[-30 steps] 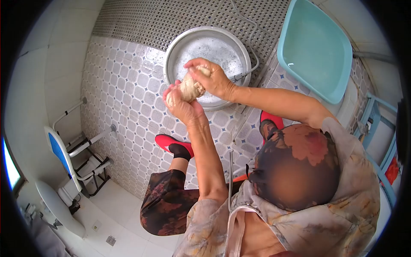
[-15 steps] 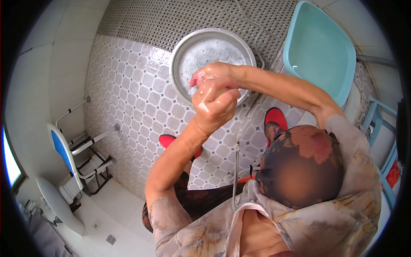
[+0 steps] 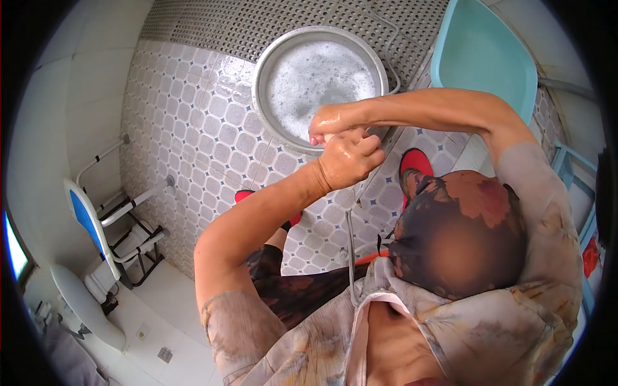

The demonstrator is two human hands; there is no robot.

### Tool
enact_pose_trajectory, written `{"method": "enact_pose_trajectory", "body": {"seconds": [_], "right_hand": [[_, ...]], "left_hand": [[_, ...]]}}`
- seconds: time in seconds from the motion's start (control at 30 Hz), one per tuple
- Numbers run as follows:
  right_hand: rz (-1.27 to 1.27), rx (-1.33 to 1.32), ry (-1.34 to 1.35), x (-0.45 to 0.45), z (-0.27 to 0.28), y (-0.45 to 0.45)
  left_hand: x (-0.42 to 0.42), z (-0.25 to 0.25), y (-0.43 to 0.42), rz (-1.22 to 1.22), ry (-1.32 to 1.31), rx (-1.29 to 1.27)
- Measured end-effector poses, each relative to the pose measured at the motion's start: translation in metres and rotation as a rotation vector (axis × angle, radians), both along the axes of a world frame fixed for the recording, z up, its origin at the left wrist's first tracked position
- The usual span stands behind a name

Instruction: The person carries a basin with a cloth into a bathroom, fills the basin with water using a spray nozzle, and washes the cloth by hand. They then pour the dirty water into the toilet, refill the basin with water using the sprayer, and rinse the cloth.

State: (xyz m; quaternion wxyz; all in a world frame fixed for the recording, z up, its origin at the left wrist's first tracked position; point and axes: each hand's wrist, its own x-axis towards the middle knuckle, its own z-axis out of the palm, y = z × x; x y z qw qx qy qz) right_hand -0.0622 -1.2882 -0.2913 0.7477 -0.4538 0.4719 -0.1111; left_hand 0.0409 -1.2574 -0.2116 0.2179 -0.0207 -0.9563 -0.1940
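My left hand (image 3: 351, 159) is wet and closed in a fist at the near rim of a round metal basin (image 3: 261, 103). Just beyond it, over the basin's near edge, my right hand (image 3: 335, 121) is also closed, its fingers pointing down and left. The two hands press close together. A small pale thing (image 3: 329, 137) shows between them, mostly hidden by the fingers, so its kind cannot be made out. Foamy water (image 3: 322, 71) with many bubbles fills the basin.
A turquoise tub (image 3: 489, 58) stands to the right. Behind the basin lies a perforated grey mat (image 3: 283, 16). A folding seat with a blue pad (image 3: 87, 212) is at the left. My red shoes (image 3: 415, 164) rest on the patterned tiles. A thin hose (image 3: 391, 51) runs beside the basin.
Both hands have moved toward me and slightly right, from over the basin to its near rim. My left hand has turned, and more of the foamy water shows.
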Motion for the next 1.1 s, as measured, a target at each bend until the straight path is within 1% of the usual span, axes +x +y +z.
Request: {"method": "enact_pose_trajectory", "body": {"seconds": [0.03, 0.1, 0.13, 0.2, 0.23, 0.27, 0.3, 0.33, 0.37, 0.43, 0.47, 0.5, 0.53, 0.57, 0.6, 0.63, 0.67, 0.7, 0.73, 0.77, 0.8, 0.83, 0.87, 0.9, 0.93, 1.0, 1.03, 1.07, 1.1], "right_hand": [[0.034, -0.044, 0.040, 0.001, -0.007, 0.000], [0.103, -0.133, 0.116, 0.012, -0.024, -0.009], [0.137, -0.179, 0.154, 0.015, -0.029, -0.009], [0.199, -0.271, 0.242, 0.029, -0.038, 0.005], [0.228, -0.312, 0.290, 0.022, -0.039, 0.008], [0.218, -0.317, 0.308, 0.018, -0.039, 0.008], [0.189, -0.417, 0.434, 0.021, -0.032, 0.012], [0.162, -0.514, 0.553, 0.024, -0.024, 0.017], [0.160, -0.513, 0.551, 0.022, -0.016, 0.020], [-0.264, -0.576, 0.444, 0.004, 0.013, 0.022], [-0.263, -0.579, 0.446, -0.007, 0.019, 0.025], [-0.340, -0.763, 0.536, -0.021, 0.020, 0.029], [-0.415, -0.950, 0.621, -0.035, 0.019, 0.034], [-0.414, -0.953, 0.615, -0.049, 0.016, 0.037], [-0.302, -1.036, 0.763, -0.063, 0.011, 0.042], [-0.184, -1.117, 0.907, -0.071, 0.008, 0.047], [-0.181, -1.123, 0.896, -0.074, 0.005, 0.051], [-0.092, -1.188, 0.911, -0.075, 0.001, 0.055], [-0.004, -1.252, 0.931, -0.075, -0.003, 0.056], [-0.006, -1.256, 0.931, -0.073, -0.008, 0.056], [0.071, -1.253, 0.929, -0.068, -0.015, 0.055], [0.147, -1.250, 0.926, -0.064, -0.021, 0.054], [0.145, -1.255, 0.925, -0.059, -0.028, 0.053], [0.220, -1.111, 0.944, -0.055, -0.034, 0.050], [0.292, -0.967, 0.963, -0.055, -0.035, 0.047], [0.309, -0.942, 0.926, -0.060, -0.035, 0.045], [0.329, -0.914, 0.885, -0.062, -0.034, 0.044], [0.335, -0.914, 0.886, -0.064, -0.033, 0.044], [0.287, -0.835, 0.799, -0.069, -0.022, 0.042]], "left_hand": [[-0.001, -0.003, 0.002, -0.003, 0.005, 0.000], [-0.002, -0.009, 0.007, -0.012, -0.138, 0.010], [-0.002, -0.016, 0.009, -0.015, -0.136, 0.007], [-0.005, -0.031, 0.013, -0.169, -0.360, -0.080], [-0.005, -0.039, 0.016, -0.179, -0.348, -0.082], [-0.004, -0.048, 0.015, -0.278, -0.446, -0.088], [-0.003, -0.050, 0.013, -0.377, -0.550, -0.093], [-0.001, -0.046, 0.012, -0.365, -0.547, -0.101], [0.005, -0.043, 0.012, -0.367, -0.549, -0.101], [0.016, -0.037, 0.010, -0.058, -0.456, 0.171], [0.025, -0.036, 0.007, 0.079, -0.447, 0.333], [0.034, -0.039, 0.004, 0.082, -0.447, 0.330], [0.045, -0.043, 0.001, 0.242, -0.459, 0.465], [0.055, -0.049, -0.001, 0.403, -0.469, 0.600], [0.066, -0.056, -0.003, 0.411, -0.474, 0.602], [0.075, -0.061, -0.007, 0.543, -0.623, 0.885], [0.082, -0.067, -0.008, 0.674, -0.766, 1.169], [0.085, -0.061, -0.008, 0.684, -0.767, 1.169], [0.085, -0.057, -0.008, 0.746, -0.838, 1.309], [0.084, -0.052, -0.009, 0.804, -0.907, 1.448], [0.080, -0.036, -0.005, 0.820, -0.839, 1.541], [0.083, -0.042, -0.005, 0.824, -0.837, 1.538], [0.088, -0.054, -0.004, 0.896, -0.867, 1.707], [0.094, -0.066, -0.003, 0.967, -0.891, 1.878], [0.096, -0.073, -0.003, 0.968, -0.885, 1.875], [0.099, -0.087, 0.002, 1.062, -0.687, 2.140], [0.100, -0.096, 0.004, 1.060, -0.683, 2.143], [0.101, -0.105, 0.007, 1.135, -0.542, 2.218], [0.100, -0.113, 0.010, 1.209, -0.394, 2.287]]}}
